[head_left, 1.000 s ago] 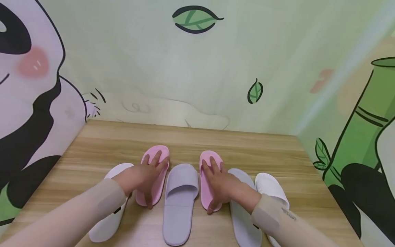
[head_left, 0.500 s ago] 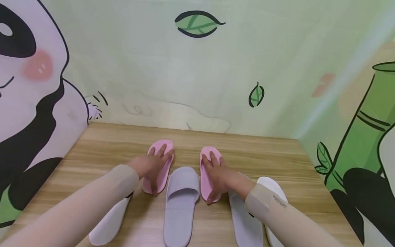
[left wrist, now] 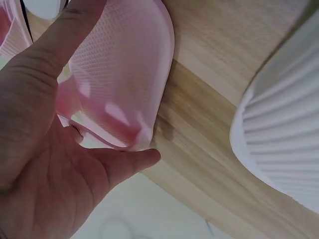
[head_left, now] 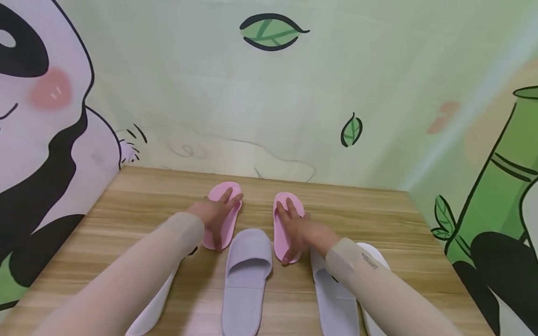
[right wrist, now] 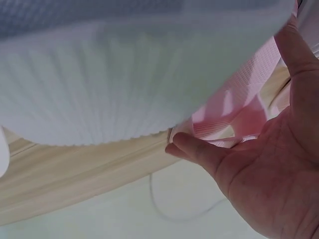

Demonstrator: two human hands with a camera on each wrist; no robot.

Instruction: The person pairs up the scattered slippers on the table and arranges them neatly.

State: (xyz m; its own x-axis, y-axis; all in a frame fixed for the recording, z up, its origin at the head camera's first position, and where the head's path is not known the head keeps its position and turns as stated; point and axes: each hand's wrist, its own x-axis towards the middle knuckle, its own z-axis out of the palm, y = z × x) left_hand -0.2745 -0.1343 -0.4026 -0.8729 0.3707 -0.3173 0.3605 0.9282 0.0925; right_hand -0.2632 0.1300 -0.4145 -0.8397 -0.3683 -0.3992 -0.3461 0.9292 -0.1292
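Observation:
Two pink slippers lie on the wooden surface in the head view. My left hand [head_left: 213, 212] rests on the left pink slipper [head_left: 230, 227], fingers spread over its front part and thumb by the heel end. Likewise, my right hand [head_left: 299, 228] lies spread on the right pink slipper [head_left: 282, 235], its thumb near the heel. In the left wrist view, the pink slipper [left wrist: 122, 59] shows beside the extended thumb and little finger. The right wrist view has part of a pink slipper [right wrist: 214, 119] next to the hand, partly covered by a pale ribbed slipper [right wrist: 99, 94].
Between the pink pair, nearer me, stands a grey-lavender slipper [head_left: 244, 298]. Another grey-lavender slipper [head_left: 338, 303] and a white slipper [head_left: 374, 254] lie partly under my right forearm. Under my left forearm a white slipper [head_left: 155, 303] shows. A painted wall [head_left: 227, 93] bounds the far edge.
Both hands and the pink slippers have moved away from me, toward the wall. The left one has also shifted right. The grey-lavender and white slippers stay in place.

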